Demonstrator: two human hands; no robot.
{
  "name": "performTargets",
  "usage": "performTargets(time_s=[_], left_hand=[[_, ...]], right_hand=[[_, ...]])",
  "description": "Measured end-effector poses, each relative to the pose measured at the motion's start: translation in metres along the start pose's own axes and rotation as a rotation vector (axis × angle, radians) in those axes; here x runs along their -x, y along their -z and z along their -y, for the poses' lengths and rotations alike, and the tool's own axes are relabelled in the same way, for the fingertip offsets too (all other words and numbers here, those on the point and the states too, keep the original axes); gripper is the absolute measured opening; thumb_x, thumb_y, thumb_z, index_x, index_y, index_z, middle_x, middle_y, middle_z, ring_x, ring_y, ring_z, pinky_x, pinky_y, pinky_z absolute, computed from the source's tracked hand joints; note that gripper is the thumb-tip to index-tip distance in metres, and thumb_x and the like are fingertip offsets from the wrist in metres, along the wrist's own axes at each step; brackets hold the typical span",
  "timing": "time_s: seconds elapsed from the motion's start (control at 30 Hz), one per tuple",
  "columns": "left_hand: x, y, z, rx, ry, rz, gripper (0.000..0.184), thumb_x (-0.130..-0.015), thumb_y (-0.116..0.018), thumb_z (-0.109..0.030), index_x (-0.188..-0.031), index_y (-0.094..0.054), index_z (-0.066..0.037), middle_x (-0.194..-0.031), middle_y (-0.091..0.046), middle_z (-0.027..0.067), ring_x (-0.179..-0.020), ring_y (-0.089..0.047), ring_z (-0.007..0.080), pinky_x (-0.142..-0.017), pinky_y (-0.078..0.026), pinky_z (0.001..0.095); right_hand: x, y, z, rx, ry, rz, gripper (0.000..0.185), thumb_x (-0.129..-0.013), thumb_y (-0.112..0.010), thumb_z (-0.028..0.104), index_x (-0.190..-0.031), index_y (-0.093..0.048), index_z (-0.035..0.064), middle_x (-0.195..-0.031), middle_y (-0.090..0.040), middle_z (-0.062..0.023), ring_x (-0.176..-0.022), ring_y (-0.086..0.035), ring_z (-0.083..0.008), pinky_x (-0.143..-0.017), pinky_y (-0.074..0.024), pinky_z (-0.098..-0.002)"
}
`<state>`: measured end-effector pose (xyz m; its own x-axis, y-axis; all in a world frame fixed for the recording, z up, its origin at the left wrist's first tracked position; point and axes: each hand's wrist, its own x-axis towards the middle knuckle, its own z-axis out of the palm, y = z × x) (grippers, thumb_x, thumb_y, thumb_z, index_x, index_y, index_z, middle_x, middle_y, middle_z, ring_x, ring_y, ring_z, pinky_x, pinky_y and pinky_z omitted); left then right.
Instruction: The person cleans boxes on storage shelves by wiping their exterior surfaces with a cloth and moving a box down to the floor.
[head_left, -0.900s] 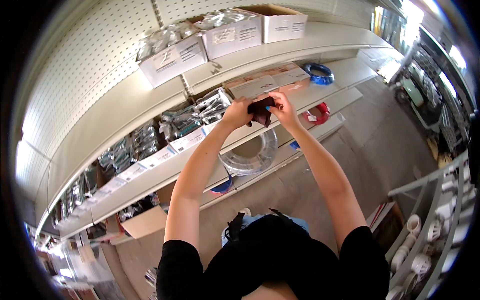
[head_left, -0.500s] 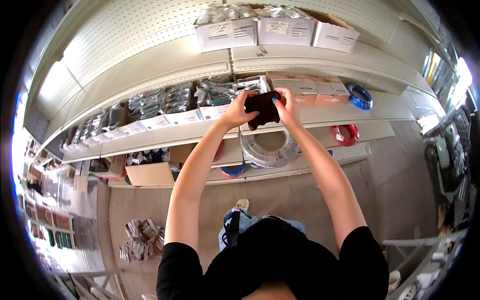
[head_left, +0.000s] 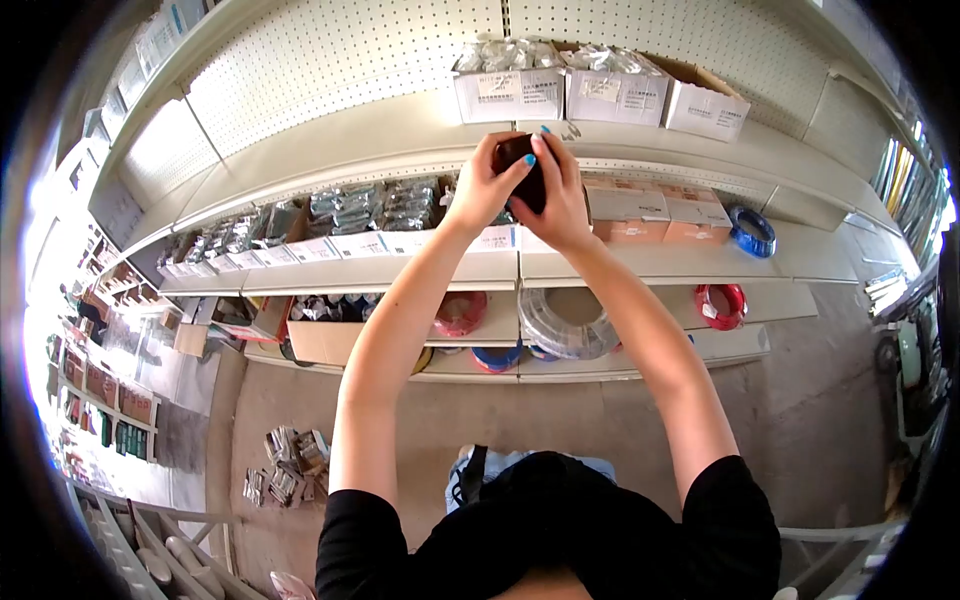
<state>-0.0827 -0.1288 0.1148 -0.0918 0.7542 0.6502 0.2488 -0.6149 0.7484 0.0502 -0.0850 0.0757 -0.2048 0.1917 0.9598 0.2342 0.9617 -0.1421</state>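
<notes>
Both my hands are raised in front of the shelf unit, closed around a dark, soft-looking piece that resembles a cloth point(head_left: 530, 185). My left hand point(head_left: 480, 190) grips its left side, with the thumb pressed across the front. On the other side, my right hand point(head_left: 560, 205) wraps it with the fingers pointing up. The fingers cover much of the piece, so its exact kind is unclear. Behind the hands runs a shelf with open boxes of plastic-bagged items point(head_left: 410, 205) and closed brown cartons point(head_left: 625, 210).
White boxes point(head_left: 510, 95) stand on the upper shelf. A blue coil point(head_left: 752, 232) lies on the middle shelf; a red coil point(head_left: 721, 306) and a clear hose coil point(head_left: 570, 340) rest lower. Packets point(head_left: 290, 465) are piled on the floor at left.
My hands have moved up and closer together. The dark piece, earlier spread wide between them, is now narrower and gathered. The view has shifted, with the shelves lower and farther right.
</notes>
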Motion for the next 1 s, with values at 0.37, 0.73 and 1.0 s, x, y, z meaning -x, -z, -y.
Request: performTargets(time_s=[0.37, 0.73, 1.0], left_hand=[[-0.129, 0.078, 0.045, -1.037, -0.235, -0.136, 0.031, -0.078, -0.067, -0.019, -0.108, -0.062, -0.012, -0.115, -0.051, 0.0180, -0.112, -0.043, 0.0376, -0.092, -0.041, 0.0473], [-0.107, 0.091, 0.031, -0.829, -0.416, 0.080, 0.014, -0.079, -0.069, -0.009, -0.089, -0.061, -0.006, -0.118, -0.045, 0.0129, -0.108, -0.048, 0.0306, -0.088, -0.045, 0.0412], [-0.062, 0.102, -0.005, -0.754, -0.489, -0.010, 0.015, -0.077, -0.071, -0.008, -0.091, -0.065, -0.009, -0.107, -0.050, 0.0098, -0.093, -0.056, 0.0284, -0.077, -0.050, 0.0382]], right_hand=[[-0.042, -0.011, -0.034, -0.013, -0.128, -0.193, 0.059, -0.075, -0.061, 0.001, -0.131, -0.042, 0.0034, -0.127, -0.047, -0.0195, -0.116, -0.047, -0.0371, -0.098, -0.0404, -0.0433], [-0.045, -0.008, -0.035, 0.119, 0.001, -0.210, 0.060, -0.076, -0.064, 0.001, -0.132, -0.044, 0.0052, -0.127, -0.048, -0.0196, -0.114, -0.049, -0.0384, -0.094, -0.0427, -0.0435], [-0.053, -0.021, -0.019, 0.268, 0.151, -0.269, 0.062, -0.072, -0.068, 0.007, -0.130, -0.047, 0.0094, -0.131, -0.046, -0.0163, -0.116, -0.048, -0.0358, -0.098, -0.0385, -0.0476]])
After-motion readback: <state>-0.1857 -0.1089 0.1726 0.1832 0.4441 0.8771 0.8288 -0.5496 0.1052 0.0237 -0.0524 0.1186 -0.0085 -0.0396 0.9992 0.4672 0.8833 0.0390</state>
